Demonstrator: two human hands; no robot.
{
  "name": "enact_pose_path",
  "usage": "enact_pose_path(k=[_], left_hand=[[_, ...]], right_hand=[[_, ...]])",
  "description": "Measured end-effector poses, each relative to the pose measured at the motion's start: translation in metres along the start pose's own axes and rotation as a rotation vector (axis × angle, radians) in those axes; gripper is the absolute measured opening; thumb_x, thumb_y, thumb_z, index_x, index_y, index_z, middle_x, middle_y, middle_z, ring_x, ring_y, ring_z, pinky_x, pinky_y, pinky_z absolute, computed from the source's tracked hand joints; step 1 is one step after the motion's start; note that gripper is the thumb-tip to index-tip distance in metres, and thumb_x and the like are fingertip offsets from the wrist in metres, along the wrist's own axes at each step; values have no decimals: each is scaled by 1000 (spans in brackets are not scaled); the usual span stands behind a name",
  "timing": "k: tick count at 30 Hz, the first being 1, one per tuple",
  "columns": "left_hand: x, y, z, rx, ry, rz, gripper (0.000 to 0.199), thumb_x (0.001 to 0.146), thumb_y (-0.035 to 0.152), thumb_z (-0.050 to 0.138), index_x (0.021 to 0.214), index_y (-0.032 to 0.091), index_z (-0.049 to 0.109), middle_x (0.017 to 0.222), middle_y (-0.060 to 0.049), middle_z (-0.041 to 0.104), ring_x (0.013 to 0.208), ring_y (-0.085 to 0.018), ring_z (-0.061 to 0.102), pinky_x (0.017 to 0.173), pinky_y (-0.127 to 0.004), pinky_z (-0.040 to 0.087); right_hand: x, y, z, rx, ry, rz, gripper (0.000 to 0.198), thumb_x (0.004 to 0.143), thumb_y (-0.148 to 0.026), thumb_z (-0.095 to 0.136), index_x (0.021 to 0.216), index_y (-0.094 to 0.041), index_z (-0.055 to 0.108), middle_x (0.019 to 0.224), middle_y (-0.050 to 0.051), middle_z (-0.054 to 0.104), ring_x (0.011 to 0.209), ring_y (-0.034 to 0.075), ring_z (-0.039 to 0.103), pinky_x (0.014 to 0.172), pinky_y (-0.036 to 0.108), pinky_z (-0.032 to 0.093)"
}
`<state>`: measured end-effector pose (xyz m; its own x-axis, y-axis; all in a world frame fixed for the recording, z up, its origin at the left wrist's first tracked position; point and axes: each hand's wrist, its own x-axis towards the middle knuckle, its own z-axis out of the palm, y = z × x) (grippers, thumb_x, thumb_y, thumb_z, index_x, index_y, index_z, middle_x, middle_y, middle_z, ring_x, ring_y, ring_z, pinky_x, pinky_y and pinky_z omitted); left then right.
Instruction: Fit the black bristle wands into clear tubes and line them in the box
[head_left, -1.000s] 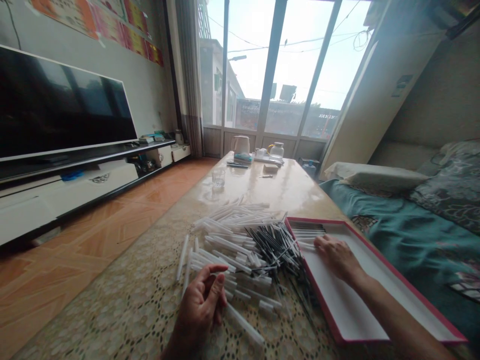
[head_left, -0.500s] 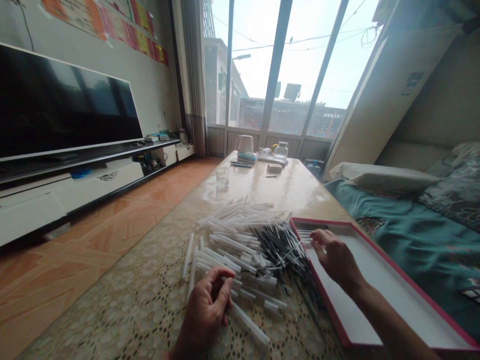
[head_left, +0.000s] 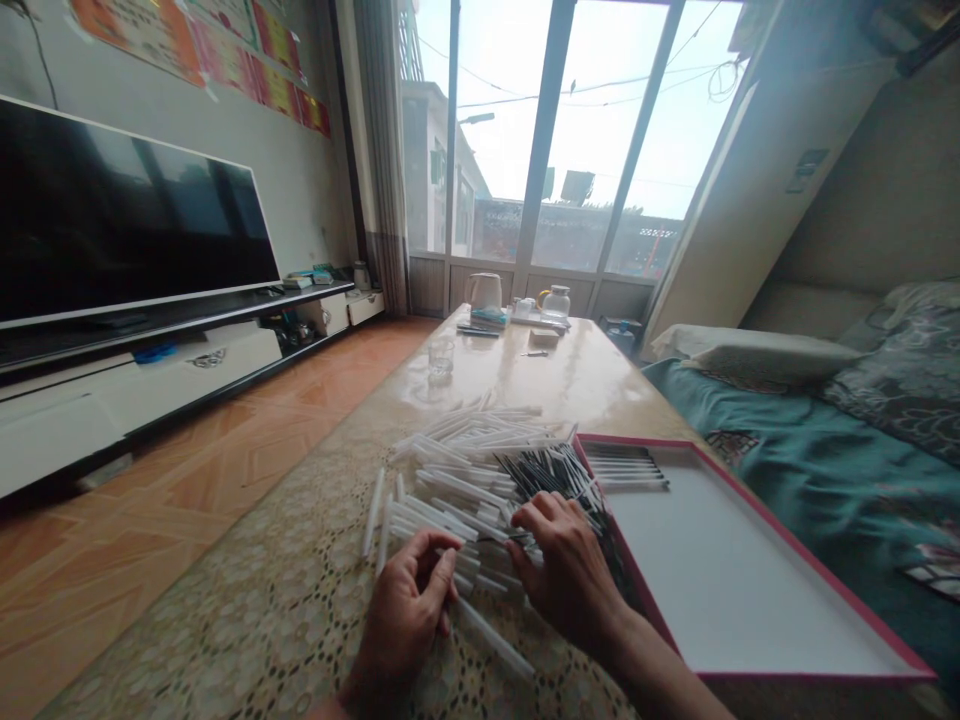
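My left hand (head_left: 414, 592) is over the near edge of a pile of translucent white tubes (head_left: 450, 485), thumb and index finger pinched together. What lies between those fingertips is too small to make out. A loose white tube (head_left: 499, 642) rests on the table just beside this hand. My right hand (head_left: 568, 568) is over the right part of the pile, fingers curved and a gap showing between thumb and forefinger. Beyond its knuckles lies a heap of thin dark sticks (head_left: 544, 470). A row of dark sticks with pale ends (head_left: 630, 468) lies inside the pink-rimmed tray (head_left: 806, 548).
The patterned tabletop (head_left: 247, 610) carries a drinking glass (head_left: 441, 358), a kettle (head_left: 486, 290) and a glass jug (head_left: 556, 302) farther back. A bed with a teal cover (head_left: 757, 405) borders the table's right side. A television (head_left: 127, 220) stands at the left.
My right hand has moved left from the row of sticks in the tray to the pile, uncovering that row. My left hand keeps its pinch in nearly the same place. The view has shifted slightly.
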<state>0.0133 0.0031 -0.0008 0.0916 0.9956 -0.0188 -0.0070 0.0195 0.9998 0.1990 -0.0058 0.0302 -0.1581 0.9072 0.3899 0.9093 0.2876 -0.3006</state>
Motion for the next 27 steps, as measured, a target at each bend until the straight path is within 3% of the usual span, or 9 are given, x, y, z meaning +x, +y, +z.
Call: enact_pose_path(k=[6, 11, 17, 21, 24, 27], left_hand=[[-2, 1, 1, -24, -7, -25, 28, 74, 44, 65, 83, 18, 62, 47, 7, 52, 31, -6, 42, 31, -16, 31], [-1, 2, 1, -83, -24, -50, 29, 71, 44, 69, 79, 16, 62, 49, 6, 56, 32, -7, 47, 31, -16, 35], [-3, 4, 4, -475, -216, -242, 40, 63, 33, 81, 95, 15, 66, 69, -3, 71, 48, -11, 62, 42, -19, 47], [-6, 2, 6, -597, -247, -305, 27, 69, 28, 78, 90, 12, 69, 68, -4, 71, 51, -9, 62, 44, -16, 46], [-5, 1, 6, -620, -226, -315, 23, 70, 27, 78, 85, 11, 72, 65, -3, 71, 51, -8, 61, 45, -15, 46], [-4, 0, 4, -629, -184, -336, 23, 69, 27, 79, 85, 11, 72, 65, -3, 70, 53, -8, 62, 48, -16, 47]], right_hand=[[0, -1, 14, 9, 7, -6, 6, 80, -15, 60, 79, -21, 58, 83, 2, 57, 83, 20, 51, 78, 32, 34], [-3, 8, 2, 105, 44, 46, 6, 83, -14, 57, 79, -19, 56, 82, 2, 55, 80, 19, 51, 75, 31, 36], [-25, 4, -12, 367, -5, 39, 8, 83, -13, 56, 80, -20, 55, 81, 1, 53, 77, 16, 52, 69, 28, 41], [-33, 3, -13, 403, -69, -18, 6, 83, -14, 58, 83, -20, 57, 84, 1, 55, 80, 16, 54, 71, 28, 43], [-25, 17, -17, 321, -75, 10, 7, 88, -20, 53, 84, -20, 59, 83, 2, 57, 78, 16, 55, 71, 27, 44], [-10, 40, -19, 0, 42, 116, 20, 90, -9, 42, 87, -17, 60, 84, 6, 57, 81, 19, 55, 72, 30, 43]])
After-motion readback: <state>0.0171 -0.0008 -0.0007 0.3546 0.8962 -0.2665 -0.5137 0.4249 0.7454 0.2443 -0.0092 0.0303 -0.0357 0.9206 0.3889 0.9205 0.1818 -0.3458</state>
